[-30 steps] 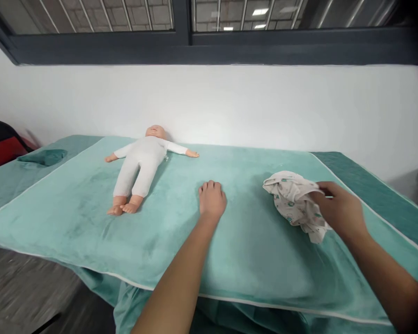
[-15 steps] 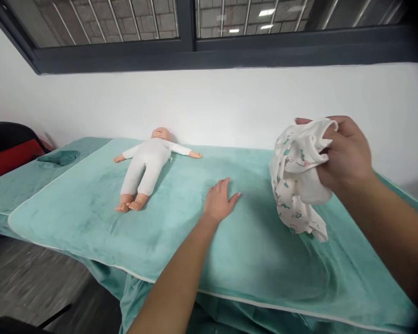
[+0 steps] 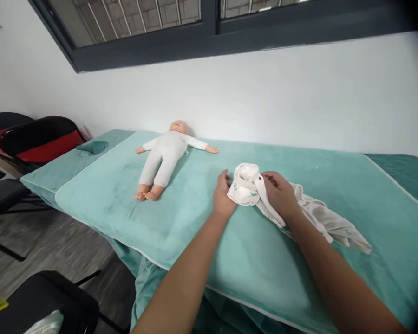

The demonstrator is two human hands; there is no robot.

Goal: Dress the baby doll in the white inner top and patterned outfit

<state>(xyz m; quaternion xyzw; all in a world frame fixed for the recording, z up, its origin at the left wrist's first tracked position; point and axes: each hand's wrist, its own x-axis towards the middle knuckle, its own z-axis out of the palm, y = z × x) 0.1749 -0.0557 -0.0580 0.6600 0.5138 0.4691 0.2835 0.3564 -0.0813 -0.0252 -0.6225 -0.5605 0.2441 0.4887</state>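
Note:
A baby doll (image 3: 163, 155) in a white bodysuit lies on its back near the wall, arms spread, on a teal blanket (image 3: 125, 204). A white printed baby garment (image 3: 316, 218) lies crumpled on the blanket in front of me. My right hand (image 3: 280, 195) presses on the garment's near end, fingers curled into the cloth. My left hand (image 3: 223, 197) rests beside it at the bunched part, fingertips touching the fabric edge.
The blanket covers a long table against a white wall under a dark window frame. A folded dark teal cloth (image 3: 92, 147) lies at the far left end. Black and red chairs (image 3: 38, 139) stand to the left, another dark seat (image 3: 45, 301) low in front.
My right hand lifted the garment from the right side, carried it left and laid it down in the middle. My left hand closed in on it. The view swung right.

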